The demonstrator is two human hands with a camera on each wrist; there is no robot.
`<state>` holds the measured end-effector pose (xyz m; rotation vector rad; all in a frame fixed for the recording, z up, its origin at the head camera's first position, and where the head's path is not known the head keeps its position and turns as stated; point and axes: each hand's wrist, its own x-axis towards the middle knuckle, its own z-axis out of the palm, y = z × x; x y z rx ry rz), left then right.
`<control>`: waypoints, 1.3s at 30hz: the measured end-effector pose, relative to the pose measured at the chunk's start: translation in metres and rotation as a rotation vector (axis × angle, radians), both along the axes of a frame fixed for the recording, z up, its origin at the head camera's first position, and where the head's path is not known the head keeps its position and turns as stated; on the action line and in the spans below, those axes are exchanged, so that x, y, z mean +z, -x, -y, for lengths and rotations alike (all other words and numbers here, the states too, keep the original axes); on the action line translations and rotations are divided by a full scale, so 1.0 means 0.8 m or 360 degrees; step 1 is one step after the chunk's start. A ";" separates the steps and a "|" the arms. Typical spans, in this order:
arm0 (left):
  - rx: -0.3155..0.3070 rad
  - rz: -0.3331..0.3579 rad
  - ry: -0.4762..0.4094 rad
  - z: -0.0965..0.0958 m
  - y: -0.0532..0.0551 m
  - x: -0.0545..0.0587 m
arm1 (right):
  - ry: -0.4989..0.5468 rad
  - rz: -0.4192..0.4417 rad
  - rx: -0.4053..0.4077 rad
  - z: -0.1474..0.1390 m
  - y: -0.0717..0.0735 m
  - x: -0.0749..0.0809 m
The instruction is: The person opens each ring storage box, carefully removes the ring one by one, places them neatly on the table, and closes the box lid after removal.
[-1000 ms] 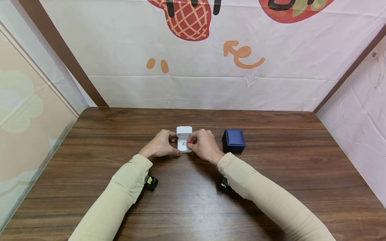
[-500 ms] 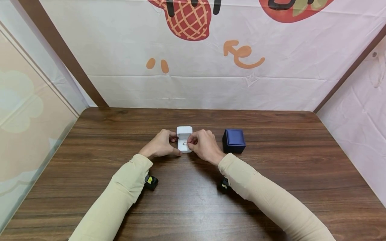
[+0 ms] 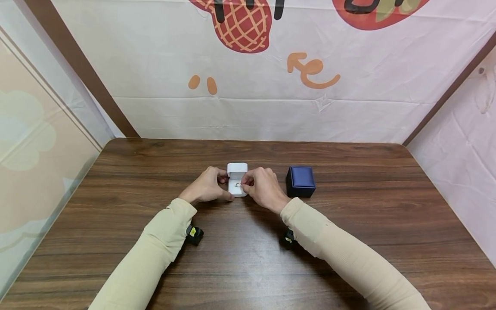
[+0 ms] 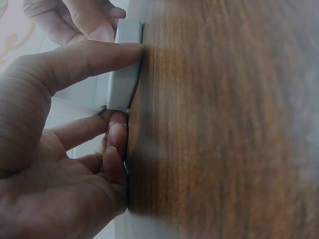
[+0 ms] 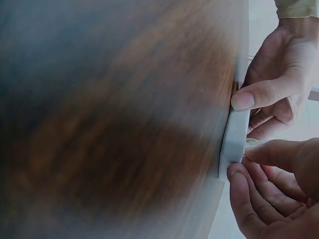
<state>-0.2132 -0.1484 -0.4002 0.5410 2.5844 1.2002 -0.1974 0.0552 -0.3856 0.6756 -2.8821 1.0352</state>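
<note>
A small white ring box stands on the table with its lid raised, its base edge visible in the left wrist view as a pale block. My left hand grips the box from the left, thumb across its front side and curled fingers farther back. On the other side, my right hand reaches in with thumb and forefinger pinched at a thin ring at the cushion. A sliver of the ring shows by the thumb in the right wrist view. How deep it sits in the cushion is hidden.
A closed dark blue box stands to the right of my right hand, a short gap away. The brown wooden table ends at a white printed cloth behind. Black wrist devices hang under both sleeves.
</note>
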 end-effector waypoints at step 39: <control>0.0017 0.0002 0.0023 -0.001 -0.004 0.003 | 0.0005 0.0118 0.0041 -0.013 -0.019 0.019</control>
